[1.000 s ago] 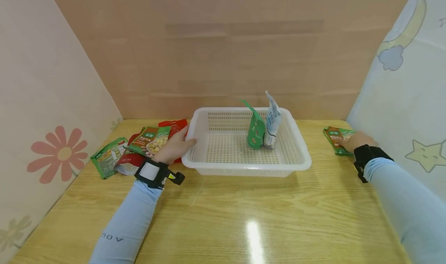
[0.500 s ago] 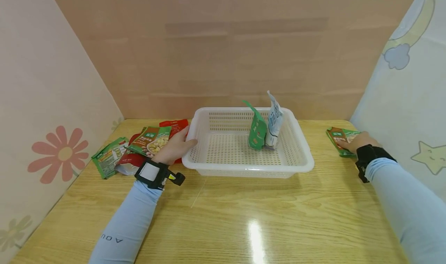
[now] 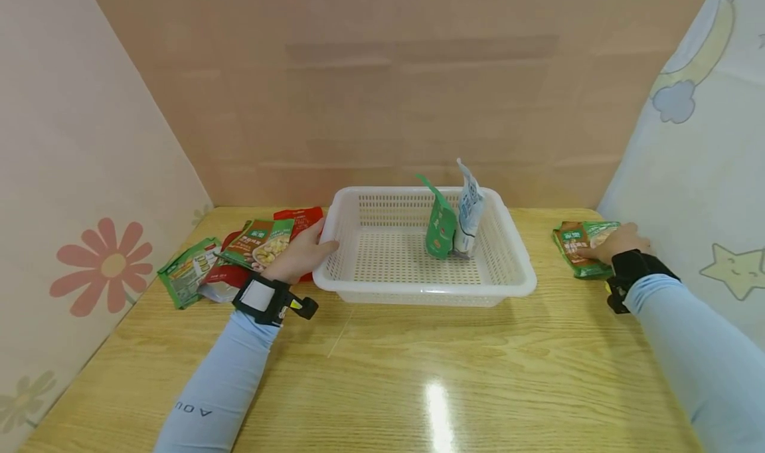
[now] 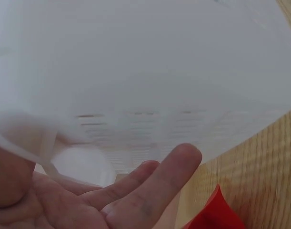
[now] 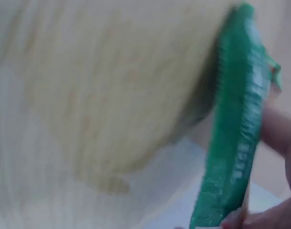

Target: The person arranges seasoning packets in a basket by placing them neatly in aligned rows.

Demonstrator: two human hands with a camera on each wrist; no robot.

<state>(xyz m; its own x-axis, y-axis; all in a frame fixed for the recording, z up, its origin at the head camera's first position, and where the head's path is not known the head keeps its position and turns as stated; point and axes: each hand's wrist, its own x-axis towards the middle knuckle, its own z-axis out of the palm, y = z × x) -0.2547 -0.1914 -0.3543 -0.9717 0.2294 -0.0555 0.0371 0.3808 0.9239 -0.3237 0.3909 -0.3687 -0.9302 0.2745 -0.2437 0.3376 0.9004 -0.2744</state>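
Note:
My left hand [image 3: 301,250] holds the left end of the white plastic basket [image 3: 424,293], the thumb over its rim. In the left wrist view, the fingers [image 4: 155,191] lie under the rim along the outer wall. At the far right, my right hand [image 3: 621,242] grips a green and brown food packet [image 3: 575,244]. The right wrist view catches this packet [image 5: 233,129] edge-on, tilted above the tabletop, with fingers at its right side. Inside the basket, a green pouch [image 3: 441,227] and a white-and-blue pouch [image 3: 469,217] stand upright toward the right.
Left of the basket, several packets lie heaped: a green one [image 3: 190,273], a brown-and-green one [image 3: 257,240] and a red one [image 3: 305,219]. Patterned walls flank the wooden table [image 3: 382,373], and a brown panel [image 3: 418,107] closes the back.
The packet at the right has tipped up in my right hand, showing more of its front and looking slightly larger. My left hand and the basket stay put; the view shifts a little.

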